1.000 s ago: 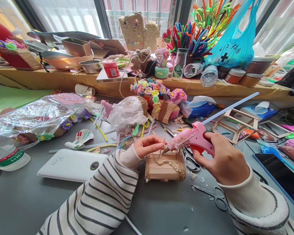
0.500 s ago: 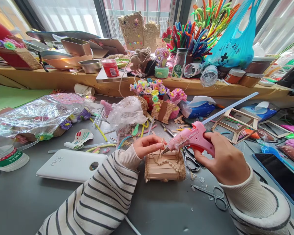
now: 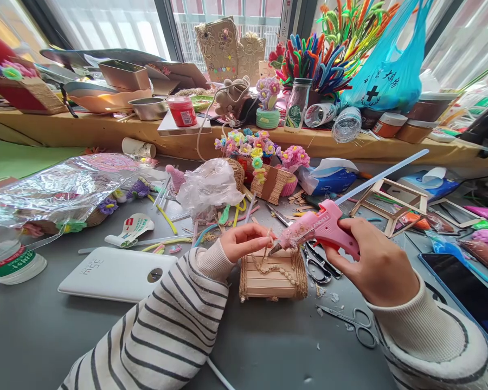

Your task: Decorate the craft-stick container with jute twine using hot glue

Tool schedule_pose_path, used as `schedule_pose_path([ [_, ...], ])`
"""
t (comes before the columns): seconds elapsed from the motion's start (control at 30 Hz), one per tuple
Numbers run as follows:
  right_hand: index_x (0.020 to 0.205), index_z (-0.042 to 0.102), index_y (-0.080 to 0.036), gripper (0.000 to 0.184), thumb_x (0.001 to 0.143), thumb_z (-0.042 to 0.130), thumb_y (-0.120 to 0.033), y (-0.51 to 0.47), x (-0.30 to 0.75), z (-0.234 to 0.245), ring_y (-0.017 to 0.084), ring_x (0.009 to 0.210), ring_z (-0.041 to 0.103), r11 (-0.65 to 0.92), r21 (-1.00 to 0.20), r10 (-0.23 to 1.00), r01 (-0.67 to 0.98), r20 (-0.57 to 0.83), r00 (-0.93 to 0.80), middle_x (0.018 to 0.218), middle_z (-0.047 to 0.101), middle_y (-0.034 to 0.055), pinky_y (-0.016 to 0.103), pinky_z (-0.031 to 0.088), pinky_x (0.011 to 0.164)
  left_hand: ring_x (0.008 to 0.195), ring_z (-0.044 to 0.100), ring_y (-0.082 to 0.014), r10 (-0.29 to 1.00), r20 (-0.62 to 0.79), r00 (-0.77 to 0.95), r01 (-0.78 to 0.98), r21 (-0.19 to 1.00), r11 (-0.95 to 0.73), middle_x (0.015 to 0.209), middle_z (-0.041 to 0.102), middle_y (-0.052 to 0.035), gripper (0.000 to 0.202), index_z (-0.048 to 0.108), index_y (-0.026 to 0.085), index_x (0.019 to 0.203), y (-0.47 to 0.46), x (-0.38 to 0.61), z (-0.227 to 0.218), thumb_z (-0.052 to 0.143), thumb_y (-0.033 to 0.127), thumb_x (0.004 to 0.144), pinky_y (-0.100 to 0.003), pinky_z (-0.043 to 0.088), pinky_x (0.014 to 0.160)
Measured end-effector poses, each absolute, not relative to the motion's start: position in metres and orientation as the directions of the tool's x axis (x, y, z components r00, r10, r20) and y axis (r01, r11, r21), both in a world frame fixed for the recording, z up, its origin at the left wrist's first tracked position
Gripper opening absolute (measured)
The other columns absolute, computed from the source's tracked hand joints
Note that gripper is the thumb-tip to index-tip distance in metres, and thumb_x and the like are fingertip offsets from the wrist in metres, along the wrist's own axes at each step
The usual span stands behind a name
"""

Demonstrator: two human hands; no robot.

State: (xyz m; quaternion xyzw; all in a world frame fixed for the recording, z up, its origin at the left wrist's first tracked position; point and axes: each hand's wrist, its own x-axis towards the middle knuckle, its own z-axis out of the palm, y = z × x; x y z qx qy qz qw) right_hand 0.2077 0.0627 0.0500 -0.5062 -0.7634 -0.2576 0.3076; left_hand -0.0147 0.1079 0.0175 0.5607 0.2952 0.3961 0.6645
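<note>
A small box of wooden craft sticks [image 3: 268, 284], with twine wrapped round its ends, lies on the grey table in front of me. On its top runs a braided twine cord [image 3: 280, 275] in a curve. My left hand [image 3: 246, 242] pinches the upper end of this cord between thumb and fingertips, just above the box. Wrapped round the handle of a pink glue gun [image 3: 319, 230] is my right hand [image 3: 376, 260]. The gun's nozzle points down-left, close to the pinched cord; whether they touch I cannot tell. A clear glue stick [image 3: 382, 176] juts from its back.
Small scissors [image 3: 355, 324] lie right of the box, with black-handled scissors [image 3: 317, 264] behind it. A white power bank [image 3: 109, 275] rests at left, a phone [image 3: 467, 295] at right. Behind are a crumpled plastic bag [image 3: 211, 187], a flower box [image 3: 264, 181] and a wooden frame [image 3: 390, 208].
My right hand has shifted very slightly right on the glue gun's handle. The left hand, the cord and the box look almost the same.
</note>
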Motion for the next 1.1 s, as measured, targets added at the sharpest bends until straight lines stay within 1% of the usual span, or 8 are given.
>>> schedule_pose_path([
  [0.27,0.085,0.051,-0.015,0.022,0.077,0.042,-0.034,0.0622,0.2074,0.0509,0.015,0.057,0.056,0.365,0.062,0.627,0.929,0.721,-0.294,0.068,0.059,0.0051,0.024,0.042,0.05,0.079,0.056,-0.0154,0.87,0.035,0.491,-0.201,0.977,0.074,0.075,0.064,-0.0035,0.021,0.063,0.014,0.064,0.1065,-0.0133,0.0192,0.07,0.033,0.06,-0.029,0.04,0.078],
  [0.53,0.086,0.052,-0.013,0.024,0.078,0.043,-0.034,0.062,0.2084,0.0492,0.016,0.06,0.058,0.373,0.058,0.625,0.926,0.722,-0.297,0.071,0.06,0.0064,0.024,0.043,0.053,0.081,0.055,-0.0162,0.865,0.054,0.499,-0.182,0.982,0.044,0.074,0.063,-0.0034,0.021,0.064,0.014,0.064,0.1064,-0.0145,0.02,0.069,0.034,0.061,-0.03,0.039,0.081],
  [0.73,0.086,0.052,-0.014,0.024,0.079,0.042,-0.035,0.0615,0.2084,0.0492,0.015,0.058,0.056,0.362,0.044,0.632,0.931,0.723,-0.279,0.07,0.06,0.0052,0.024,0.042,0.051,0.08,0.055,-0.0156,0.876,0.062,0.478,-0.195,0.98,0.037,0.073,0.063,-0.0033,0.02,0.063,0.014,0.064,0.1059,-0.0138,0.0189,0.069,0.033,0.062,-0.029,0.039,0.08],
  [0.83,0.087,0.052,-0.014,0.024,0.08,0.042,-0.035,0.0613,0.2084,0.05,0.015,0.058,0.056,0.369,0.045,0.632,0.928,0.72,-0.287,0.07,0.06,0.0053,0.024,0.043,0.052,0.08,0.055,-0.0156,0.865,0.06,0.498,-0.189,0.981,0.041,0.075,0.063,-0.0039,0.019,0.063,0.014,0.064,0.1064,-0.0139,0.0185,0.068,0.032,0.063,-0.03,0.039,0.08],
  [1.1,0.087,0.052,-0.014,0.025,0.081,0.041,-0.036,0.0608,0.2088,0.0509,0.015,0.057,0.056,0.379,0.057,0.629,0.924,0.716,-0.302,0.07,0.06,0.0054,0.024,0.043,0.051,0.079,0.055,-0.0163,0.879,0.043,0.475,-0.178,0.983,0.048,0.073,0.063,-0.0036,0.024,0.062,0.014,0.062,0.1061,-0.0134,0.0194,0.07,0.036,0.059,-0.031,0.04,0.079],
])
